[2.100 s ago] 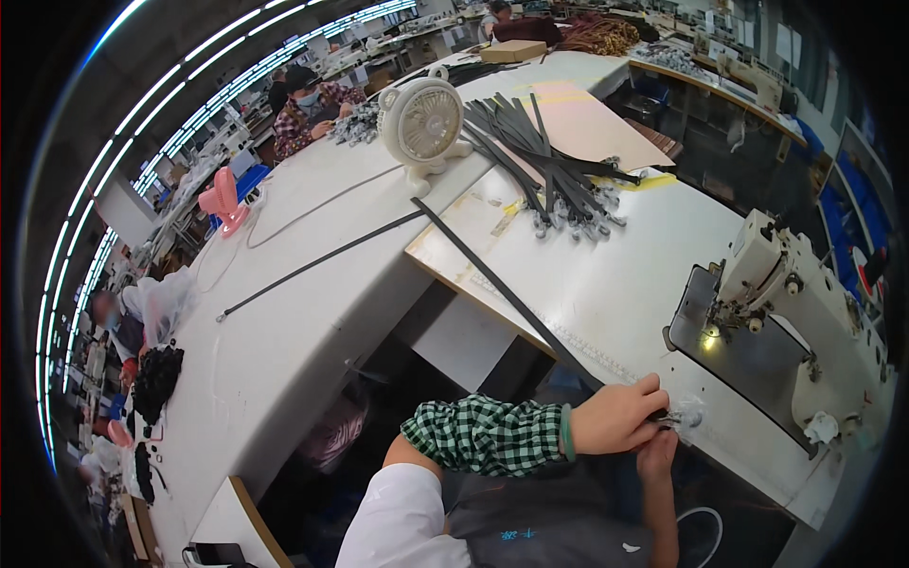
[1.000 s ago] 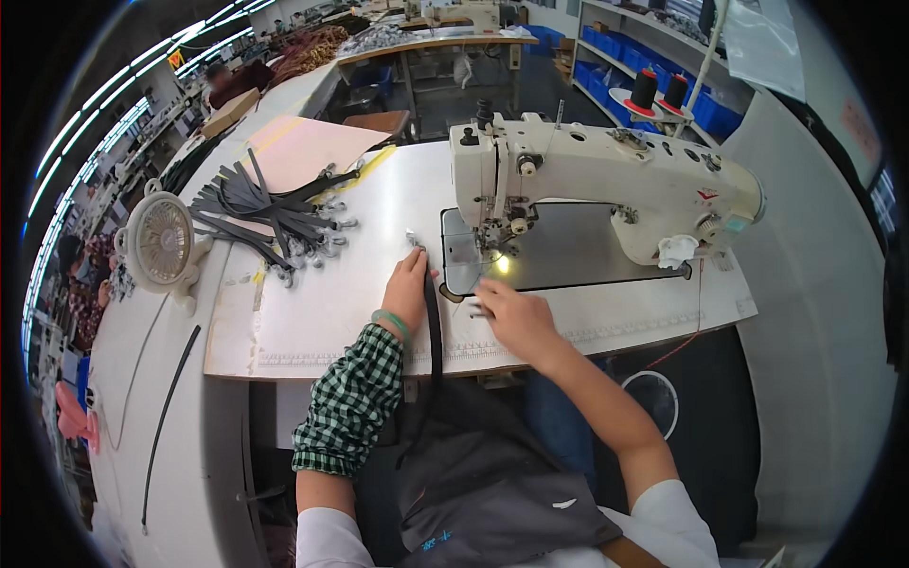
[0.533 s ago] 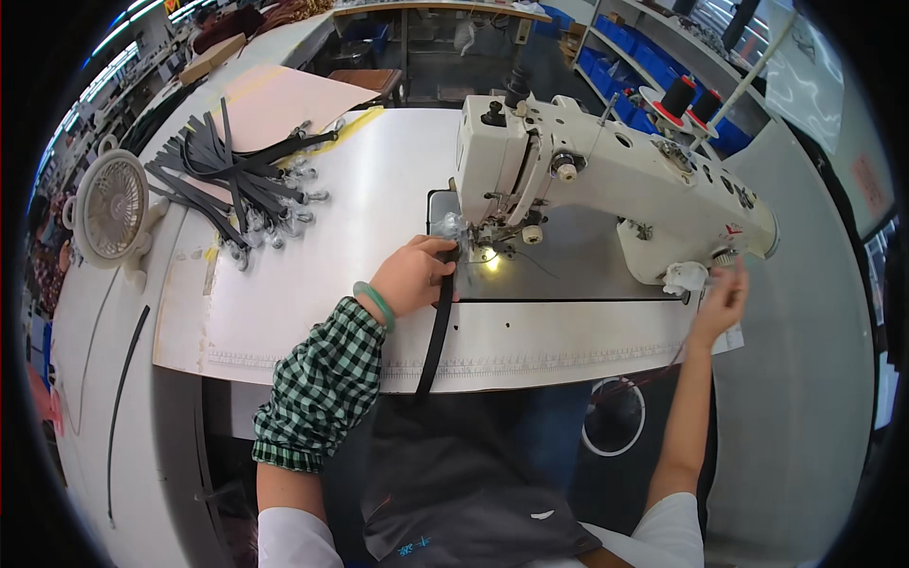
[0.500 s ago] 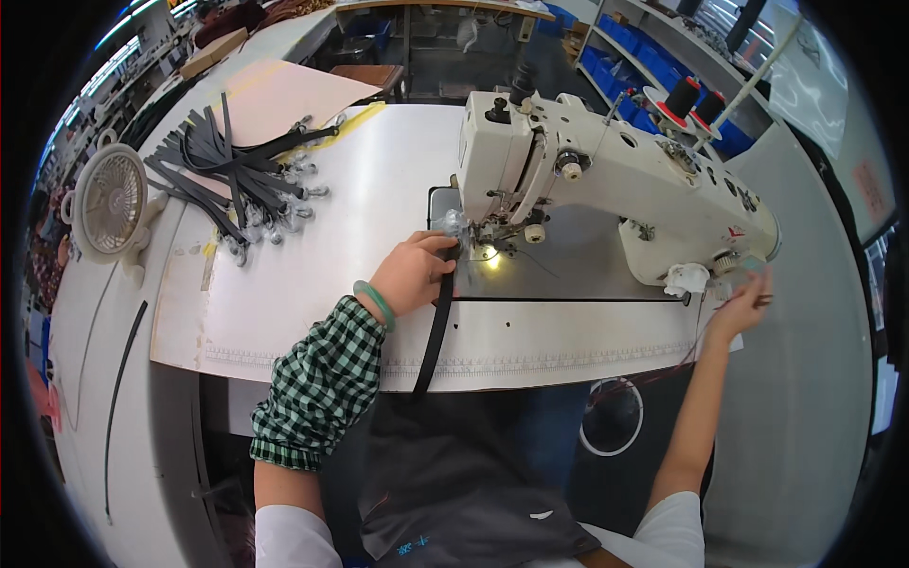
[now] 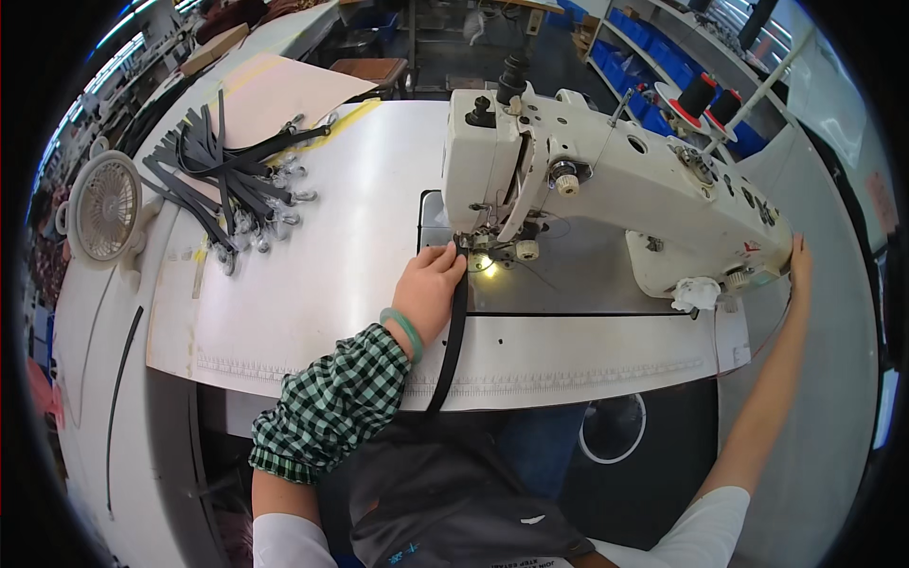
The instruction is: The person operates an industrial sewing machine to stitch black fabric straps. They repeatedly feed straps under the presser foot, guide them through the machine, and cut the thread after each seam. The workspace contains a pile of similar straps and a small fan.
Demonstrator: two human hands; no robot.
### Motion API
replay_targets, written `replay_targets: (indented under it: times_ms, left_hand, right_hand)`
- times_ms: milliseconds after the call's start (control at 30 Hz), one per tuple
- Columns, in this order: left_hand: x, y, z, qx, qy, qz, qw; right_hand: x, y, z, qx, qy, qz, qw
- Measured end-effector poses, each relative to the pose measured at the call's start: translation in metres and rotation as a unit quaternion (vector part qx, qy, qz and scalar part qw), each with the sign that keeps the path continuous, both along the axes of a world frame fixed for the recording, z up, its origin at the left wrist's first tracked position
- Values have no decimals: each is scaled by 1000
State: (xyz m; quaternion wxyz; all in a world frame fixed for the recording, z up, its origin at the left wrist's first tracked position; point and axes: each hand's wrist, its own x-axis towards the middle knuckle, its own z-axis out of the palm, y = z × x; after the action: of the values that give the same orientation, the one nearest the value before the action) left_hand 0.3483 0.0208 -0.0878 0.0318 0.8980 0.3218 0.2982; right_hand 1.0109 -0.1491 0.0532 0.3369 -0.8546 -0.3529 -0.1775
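Observation:
A white sewing machine (image 5: 606, 156) stands on the table, its small lamp lit beside the needle. My left hand (image 5: 428, 292) is closed on a black strap (image 5: 455, 341), pressing it with the fingertips close by the presser foot. From there the strap runs toward me and over the table's front edge. At the machine's right end my right hand (image 5: 801, 270) is wrapped against the handwheel, its fingers partly hidden by the machine. The far end of the strap is hidden under the needle area.
A heap of black straps (image 5: 227, 170) with clear-wrapped metal clasps lies at the left. Beside it stands a small white fan (image 5: 106, 204). Thread spools (image 5: 697, 95) rise behind the machine. A white wad (image 5: 696, 293) sits at its base; a long black cord (image 5: 121, 398) lies far left.
My right hand has moved from below the machine's right end up onto the handwheel. The left hand stays on the strap, whose clear-wrapped end no longer shows beside the needle.

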Motion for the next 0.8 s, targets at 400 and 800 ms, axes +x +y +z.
replay_targets:
  times_ms: [400,800]
  left_hand:
    - [10,6,4,-16,20,-45,999]
    - [1,1,10,-5,20,-30,999]
  right_hand:
    - [19,-2,15,4,65,-7,998]
    - [-24,29,25,-91,96,32,991]
